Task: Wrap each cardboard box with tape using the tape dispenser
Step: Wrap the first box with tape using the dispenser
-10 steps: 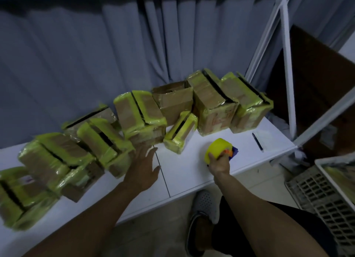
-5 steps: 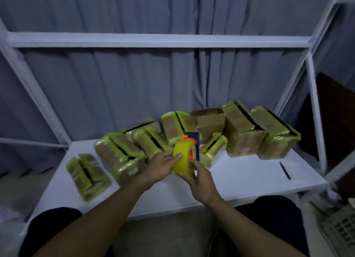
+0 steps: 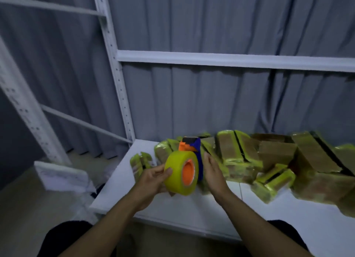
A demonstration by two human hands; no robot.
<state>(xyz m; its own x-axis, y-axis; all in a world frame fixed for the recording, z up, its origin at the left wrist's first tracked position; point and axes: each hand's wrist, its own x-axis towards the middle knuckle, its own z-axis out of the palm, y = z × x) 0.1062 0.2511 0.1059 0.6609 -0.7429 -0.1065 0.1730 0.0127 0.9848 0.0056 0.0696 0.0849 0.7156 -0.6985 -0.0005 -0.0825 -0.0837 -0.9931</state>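
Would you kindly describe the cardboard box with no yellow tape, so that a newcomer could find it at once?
Start at the white table before the grey curtain, where boxes line the back. Right of the yellow tape roll sits the plain brown cardboard box; the neighbouring taped boxes gleam yellow, while it shows only bare cardboard.

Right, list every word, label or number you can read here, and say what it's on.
No text here can be read.
Tape roll and tape dispenser: no print shows.
Leftmost wrapped box: a pale patch, perhaps a label, too blurred to read.
White board on the floor: faint marks, too blurred to read.
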